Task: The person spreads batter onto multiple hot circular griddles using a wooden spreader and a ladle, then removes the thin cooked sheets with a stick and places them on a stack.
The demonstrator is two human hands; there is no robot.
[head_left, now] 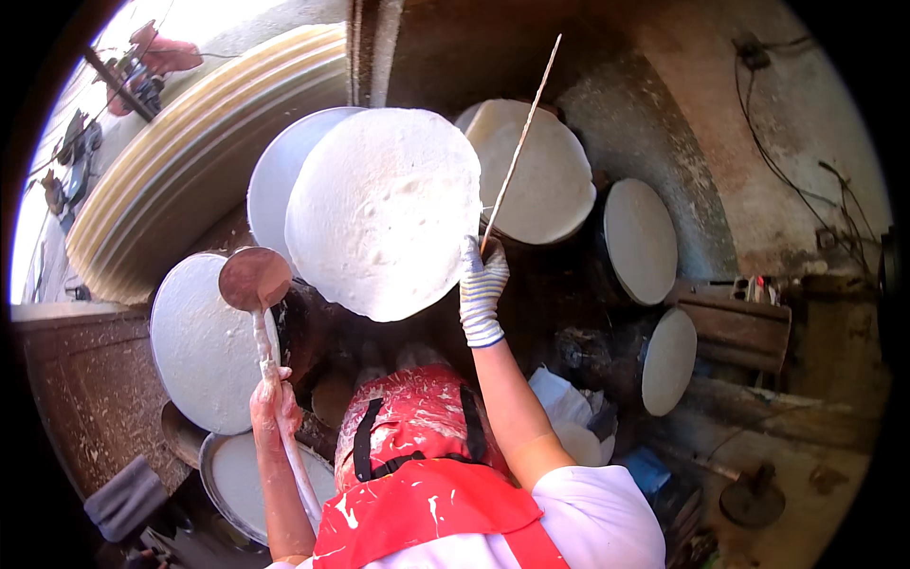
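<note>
My bare left hand is closed on the long pale handle of a ladle, whose copper-coloured round head is raised over the edge of a round white-topped surface. Below it is a wide pan of pale liquid. My right hand, in a striped white glove, is closed on a thin upright stick. It meets the lower right edge of a large round white disc with a bubbled, uneven top; whether it grips that edge too I cannot tell.
More round white-topped surfaces stand at the back and right. Tall curved ribbed sheets lean at upper left. A wooden panel is at left. Cables hang on the right wall, above a wooden box.
</note>
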